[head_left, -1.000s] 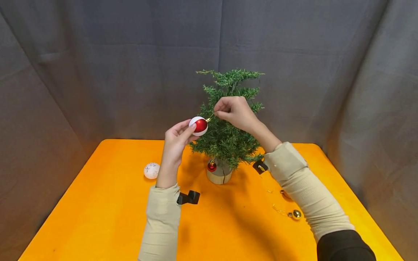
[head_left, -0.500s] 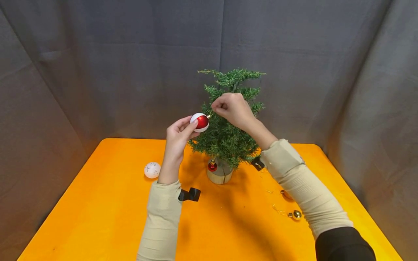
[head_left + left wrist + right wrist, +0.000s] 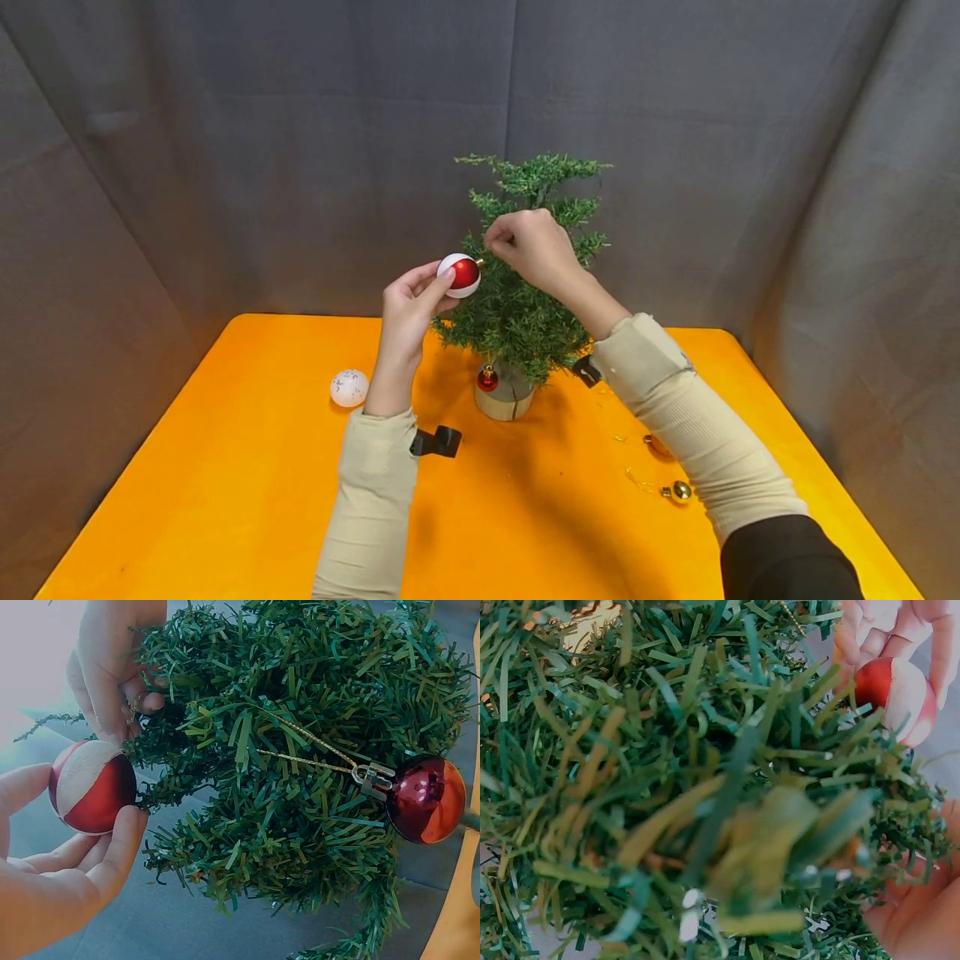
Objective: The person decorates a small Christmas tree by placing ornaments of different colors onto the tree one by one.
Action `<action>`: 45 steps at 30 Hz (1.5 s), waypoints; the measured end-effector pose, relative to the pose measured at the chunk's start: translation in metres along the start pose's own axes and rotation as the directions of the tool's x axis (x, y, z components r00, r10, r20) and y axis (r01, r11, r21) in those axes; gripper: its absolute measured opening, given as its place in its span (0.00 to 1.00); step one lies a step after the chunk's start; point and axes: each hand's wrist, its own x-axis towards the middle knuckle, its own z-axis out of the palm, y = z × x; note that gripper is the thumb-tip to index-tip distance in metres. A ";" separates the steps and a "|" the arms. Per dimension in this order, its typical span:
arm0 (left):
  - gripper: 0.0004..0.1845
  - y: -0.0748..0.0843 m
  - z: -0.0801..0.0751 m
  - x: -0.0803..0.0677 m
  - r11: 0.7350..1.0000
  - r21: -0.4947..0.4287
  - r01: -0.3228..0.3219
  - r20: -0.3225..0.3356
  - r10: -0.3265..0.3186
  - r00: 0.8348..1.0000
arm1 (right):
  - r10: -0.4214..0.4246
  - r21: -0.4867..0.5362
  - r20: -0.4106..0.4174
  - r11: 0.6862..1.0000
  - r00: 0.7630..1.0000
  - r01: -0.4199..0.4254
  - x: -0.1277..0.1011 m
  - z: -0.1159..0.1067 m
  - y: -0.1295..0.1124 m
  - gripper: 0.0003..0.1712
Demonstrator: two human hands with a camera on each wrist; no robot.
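Between thumb and fingers my left hand (image 3: pixel 405 312) holds a red and white Christmas bauble (image 3: pixel 465 275) at the left side of a small artificial Christmas tree (image 3: pixel 517 321). My right hand (image 3: pixel 536 248) is just above and right of it, its thumb and forefinger pinching the bauble's gold cord, which is mostly hidden among the needles. In the left wrist view the bauble (image 3: pixel 94 787) has its cap end toward the branches. The right wrist view shows the right hand (image 3: pixel 919 907) partly behind blurred needles. A shiny red bauble (image 3: pixel 487 380) hangs from a low branch by a gold cord.
The tree stands on a wooden stump base (image 3: pixel 502 406) on the orange table (image 3: pixel 247 467). A white speckled ball (image 3: pixel 348 388) lies at left. A gold bauble (image 3: pixel 679 492) and a copper-coloured bauble (image 3: pixel 660 447) lie at right near the right sleeve. Grey curtains (image 3: pixel 337 167) enclose the table.
Both hands have risen slightly, the left carrying the red and white bauble up and a little right, the right shifting slightly left. Less of the gold cord shows now between bauble and fingers.
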 end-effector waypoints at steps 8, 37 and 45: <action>0.16 -0.001 0.002 0.000 1.000 0.011 0.010 -0.036 -0.010 0.999 | 0.068 -0.089 -0.022 0.994 0.997 -0.070 0.001 0.001 -0.002 0.08; 0.19 -0.010 0.011 -0.011 0.967 0.254 -0.009 0.022 0.004 1.000 | -0.036 -0.190 0.160 0.979 0.986 0.067 -0.004 -0.003 0.007 0.12; 0.21 -0.015 0.014 -0.013 0.950 0.311 0.034 0.023 -0.043 0.999 | 0.000 -0.212 0.149 0.977 0.989 0.032 -0.004 -0.004 0.005 0.12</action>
